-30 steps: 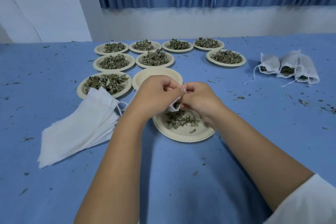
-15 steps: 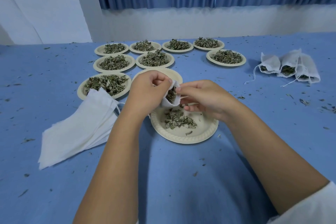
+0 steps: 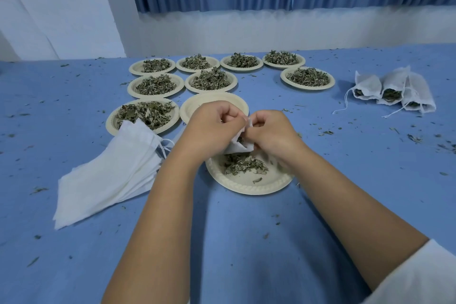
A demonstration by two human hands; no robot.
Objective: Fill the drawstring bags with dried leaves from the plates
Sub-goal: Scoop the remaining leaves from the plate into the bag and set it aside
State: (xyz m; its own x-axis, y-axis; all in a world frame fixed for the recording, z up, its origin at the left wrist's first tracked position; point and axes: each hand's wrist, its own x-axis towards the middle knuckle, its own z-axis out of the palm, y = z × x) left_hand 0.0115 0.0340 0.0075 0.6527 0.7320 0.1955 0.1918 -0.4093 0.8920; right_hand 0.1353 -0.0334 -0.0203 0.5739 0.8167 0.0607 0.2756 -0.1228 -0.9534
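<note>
Left grip [image 3: 212, 128] and right grip [image 3: 271, 133], both curled, are pinching the white drawstring bag [image 3: 240, 147] between them, just above a plate [image 3: 246, 186].

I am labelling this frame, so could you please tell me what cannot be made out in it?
Head view: mouth and fill level of the held bag, covered by the left hand and right hand.
Head view: the count in the stack of empty bags, since they overlap.

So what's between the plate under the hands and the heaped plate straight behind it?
One empty plate, its near edge hidden behind the left hand; the head view shows it.
</note>
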